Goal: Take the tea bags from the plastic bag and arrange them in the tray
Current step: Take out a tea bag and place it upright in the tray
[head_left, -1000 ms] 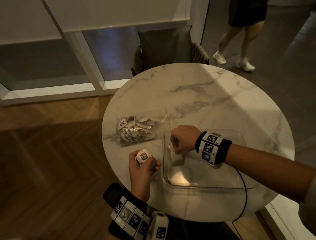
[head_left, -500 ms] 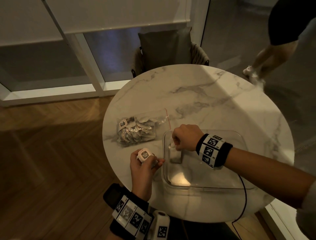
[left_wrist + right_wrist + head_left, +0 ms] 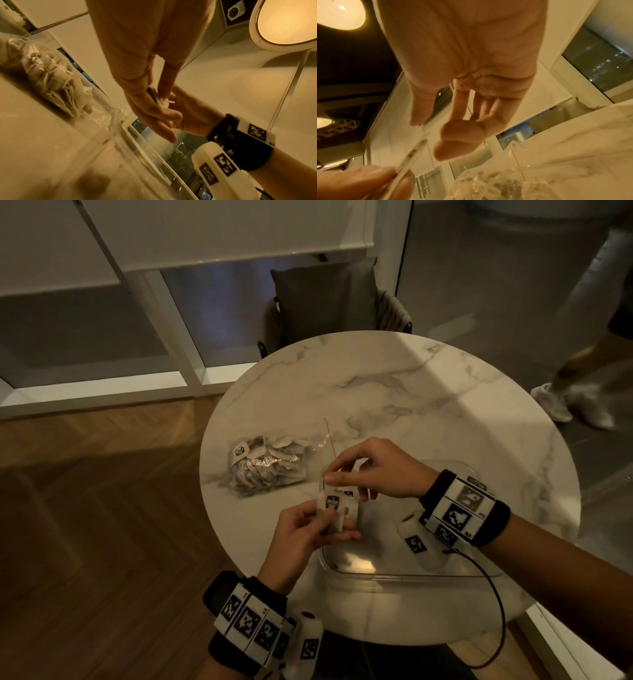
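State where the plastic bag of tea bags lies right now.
In the head view, the plastic bag lies on the marble table, left of the clear tray and both hands.

Tea bags (image 3: 337,510) — count unclear — partly hidden by both hands.

Your counts at the table

You have one plastic bag (image 3: 269,467) with many tea bags, one clear tray (image 3: 404,577), two tea bags (image 3: 337,510) at your left-hand grip.

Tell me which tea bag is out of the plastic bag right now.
The tea bag the left hand holds above the tray; the rest lie in the plastic bag.
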`<action>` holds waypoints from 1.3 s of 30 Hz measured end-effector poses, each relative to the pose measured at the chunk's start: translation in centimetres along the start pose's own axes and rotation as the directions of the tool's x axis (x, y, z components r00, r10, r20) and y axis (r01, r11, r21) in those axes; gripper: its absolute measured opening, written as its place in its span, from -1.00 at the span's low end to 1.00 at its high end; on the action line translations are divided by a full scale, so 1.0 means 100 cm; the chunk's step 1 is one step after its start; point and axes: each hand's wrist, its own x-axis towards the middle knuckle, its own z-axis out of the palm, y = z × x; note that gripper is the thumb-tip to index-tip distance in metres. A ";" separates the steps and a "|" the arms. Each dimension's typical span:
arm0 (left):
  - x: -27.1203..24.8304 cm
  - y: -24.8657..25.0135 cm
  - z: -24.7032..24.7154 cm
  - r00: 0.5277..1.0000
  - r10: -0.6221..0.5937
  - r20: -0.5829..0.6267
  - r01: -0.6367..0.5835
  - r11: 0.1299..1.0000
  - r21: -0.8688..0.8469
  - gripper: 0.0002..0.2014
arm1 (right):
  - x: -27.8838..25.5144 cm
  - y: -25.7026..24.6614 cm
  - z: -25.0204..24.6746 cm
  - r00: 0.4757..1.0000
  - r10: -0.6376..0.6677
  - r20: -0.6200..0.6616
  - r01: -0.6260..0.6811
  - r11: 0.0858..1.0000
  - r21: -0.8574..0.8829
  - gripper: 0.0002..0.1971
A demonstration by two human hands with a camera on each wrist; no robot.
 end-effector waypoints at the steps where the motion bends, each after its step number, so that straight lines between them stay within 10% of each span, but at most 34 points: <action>1: 0.000 0.001 0.001 1.000 -0.003 0.029 0.002 1.000 0.026 -0.77 | -0.003 0.000 0.001 0.999 -0.024 0.022 0.024 1.000 0.003 -0.75; 13: 0.008 -0.005 0.006 0.936 0.141 -0.324 -0.190 0.974 -0.124 -0.87 | -0.024 0.021 0.003 0.994 0.030 -0.108 0.011 0.934 0.357 -0.82; 39: 0.007 -0.004 0.013 0.956 0.116 -0.270 -0.125 0.992 -0.017 -0.94 | -0.026 0.012 0.011 0.974 -0.095 -0.206 0.116 0.989 0.094 -0.86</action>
